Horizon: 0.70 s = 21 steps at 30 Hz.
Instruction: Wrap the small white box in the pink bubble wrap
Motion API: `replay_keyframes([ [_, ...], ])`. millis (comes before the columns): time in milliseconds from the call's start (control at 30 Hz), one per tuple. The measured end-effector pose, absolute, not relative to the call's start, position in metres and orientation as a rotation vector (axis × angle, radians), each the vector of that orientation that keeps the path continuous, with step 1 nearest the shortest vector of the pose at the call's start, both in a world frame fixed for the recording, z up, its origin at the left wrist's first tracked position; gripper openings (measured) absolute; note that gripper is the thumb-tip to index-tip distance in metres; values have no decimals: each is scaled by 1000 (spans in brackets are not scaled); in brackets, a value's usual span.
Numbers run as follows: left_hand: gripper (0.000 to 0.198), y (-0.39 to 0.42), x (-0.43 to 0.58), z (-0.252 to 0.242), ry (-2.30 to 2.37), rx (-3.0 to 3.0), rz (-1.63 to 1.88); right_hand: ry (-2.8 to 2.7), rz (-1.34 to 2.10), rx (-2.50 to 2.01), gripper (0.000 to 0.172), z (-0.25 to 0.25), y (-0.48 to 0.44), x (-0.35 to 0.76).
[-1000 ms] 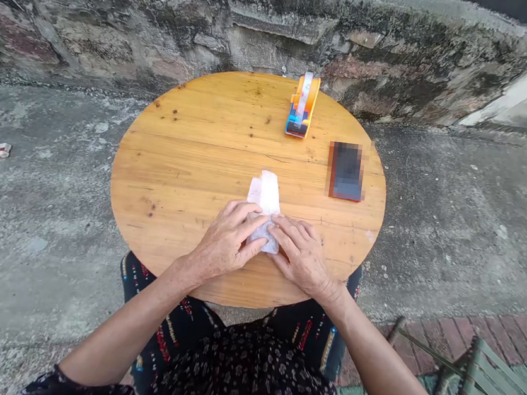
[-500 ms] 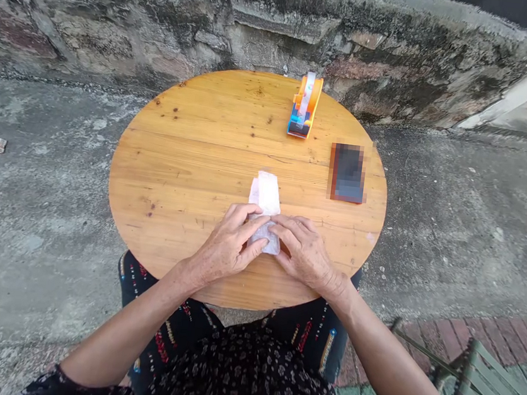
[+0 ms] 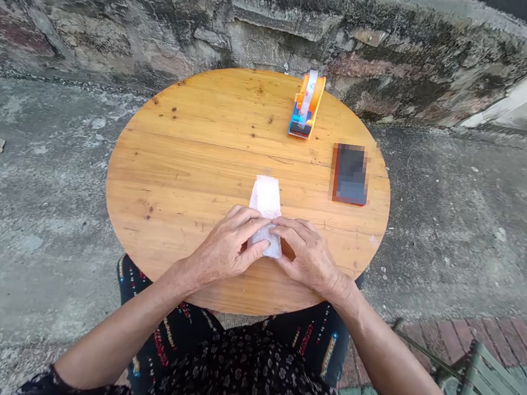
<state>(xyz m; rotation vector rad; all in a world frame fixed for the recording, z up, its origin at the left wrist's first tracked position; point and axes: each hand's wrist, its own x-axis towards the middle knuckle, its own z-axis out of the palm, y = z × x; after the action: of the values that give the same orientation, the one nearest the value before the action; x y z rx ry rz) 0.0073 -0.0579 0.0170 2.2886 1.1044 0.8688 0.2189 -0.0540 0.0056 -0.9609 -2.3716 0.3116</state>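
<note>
A folded white sheet (image 3: 266,196), thin like tissue or wrapping, lies on the table near my side. Its nearer part looks bluish and textured, and whether something is wrapped inside I cannot tell. My left hand (image 3: 230,241) grips its left side, the thumb on the near part and the fingers across the middle. From the right, my right hand (image 3: 307,250) holds the opposite edge with bent fingers, the thumb by the near corner. The fingertips of both hands almost meet over the sheet and hide part of it.
An orange and blue tape dispenser (image 3: 307,106) stands at the far side of the round wooden table (image 3: 193,145). A blurred dark, flat object with a red edge (image 3: 352,174) lies at the right. Behind the table runs a stone wall (image 3: 178,23); a green slatted chair (image 3: 493,388) is at lower right.
The sheet's far part has shifted slightly, so its left layer now lies more in line with the top one. My hands stay nearly in place on it.
</note>
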Motion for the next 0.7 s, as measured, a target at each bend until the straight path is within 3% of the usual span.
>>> replay_keyframes([
  [533, 30, -41, -2, 22, 1108, 2279, 950, -2351, 456, -997, 28, 14, -53, 218],
  [700, 19, -24, 3, 16, 1412, 1937, 1032, -2354, 460, -998, 28, 14, -54, 218],
])
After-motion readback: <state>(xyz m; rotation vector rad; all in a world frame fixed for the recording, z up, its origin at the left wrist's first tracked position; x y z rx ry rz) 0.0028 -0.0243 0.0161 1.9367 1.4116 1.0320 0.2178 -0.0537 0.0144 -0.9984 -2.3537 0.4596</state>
